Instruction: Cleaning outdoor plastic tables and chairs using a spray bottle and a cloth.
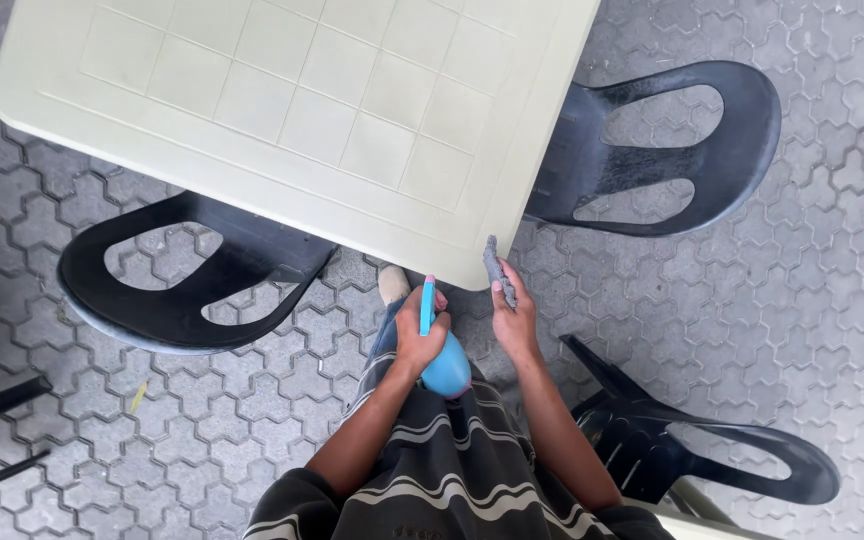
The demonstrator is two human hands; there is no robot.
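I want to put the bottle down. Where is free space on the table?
The whole cream table top shows bare, from its near corner by the right hand to the far edges. Beside it is crowded: black chairs flank both sides.

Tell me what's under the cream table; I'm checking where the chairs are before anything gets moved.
Two dark plastic chairs are pushed partly under the cream table: their backrests stick out, their seats are covered. Grey paving shows around it. The table's legs are hidden.

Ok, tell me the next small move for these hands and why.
Probably raise the left hand so its blue spray bottle points at the cream plastic table: the right hand holds a grey cloth by the table's corner.
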